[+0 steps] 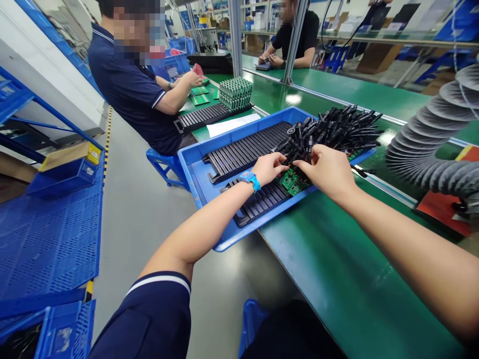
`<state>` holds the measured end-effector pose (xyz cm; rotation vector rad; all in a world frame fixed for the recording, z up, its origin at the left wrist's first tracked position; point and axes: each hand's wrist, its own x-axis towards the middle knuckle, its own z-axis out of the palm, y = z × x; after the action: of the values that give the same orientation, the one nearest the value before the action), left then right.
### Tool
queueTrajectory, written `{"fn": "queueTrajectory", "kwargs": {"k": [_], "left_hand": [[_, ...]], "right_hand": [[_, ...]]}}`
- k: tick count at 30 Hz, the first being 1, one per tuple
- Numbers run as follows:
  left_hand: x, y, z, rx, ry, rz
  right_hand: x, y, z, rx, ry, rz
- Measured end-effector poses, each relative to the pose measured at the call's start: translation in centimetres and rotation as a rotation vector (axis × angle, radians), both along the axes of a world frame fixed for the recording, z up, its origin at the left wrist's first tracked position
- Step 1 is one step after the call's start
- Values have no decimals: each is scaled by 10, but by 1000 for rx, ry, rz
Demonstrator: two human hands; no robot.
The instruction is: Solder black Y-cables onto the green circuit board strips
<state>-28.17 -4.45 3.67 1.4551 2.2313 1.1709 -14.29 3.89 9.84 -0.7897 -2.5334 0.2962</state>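
A blue tray [198, 182] holds black slotted racks [243, 152] and a dense heap of black cables with connectors [337, 127]. At the near edge of that heap is a green circuit board [295, 182], in or on the front rack. My left hand [270, 168], with a blue band at the wrist, has its fingertips pinched together just above the board. From the other side my right hand [329, 167] comes in, thumb and fingers closed against the cables. What lies between the fingers of either hand is hidden.
The tray overhangs the green table [337, 239] on the left. A grey flexible duct [426, 134] stands at right. Beyond the tray are a paper sheet [232, 124] and a rack of boards [235, 93]. A co-worker [130, 85] sits at left, handling something by small green boards.
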Motion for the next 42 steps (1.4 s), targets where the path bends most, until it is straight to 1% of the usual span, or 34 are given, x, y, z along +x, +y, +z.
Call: {"fn": "queueTrajectory", "kwargs": {"k": [4,11,18,21,27,31,35,39,40,42], "left_hand": [[-1,-2,2,0,18,-7],[0,-1,4,12,68,-1],[3,-1,3,8,115,-7],[3,-2,1,7,122,-22],[4,-3,-3,19,135,-47],[6,-4,0,21,150,-64],[8,-5,3,15,163,-87],[10,-6,6,3,185,-104],[10,-6,7,-1,194,-107],[10,-6,7,-6,214,-106]], "right_hand": [[-1,0,0,-1,-35,42],[1,-2,-3,-42,-46,35],[4,6,-8,-197,-28,-19],[4,8,-8,-225,-35,-34],[4,15,-4,-333,-63,9],[4,13,-2,-354,-55,15],[5,7,5,-367,-44,-5],[7,3,15,-334,-17,-39],[7,4,15,-347,-19,-47],[4,5,14,-424,-28,-62]]}}
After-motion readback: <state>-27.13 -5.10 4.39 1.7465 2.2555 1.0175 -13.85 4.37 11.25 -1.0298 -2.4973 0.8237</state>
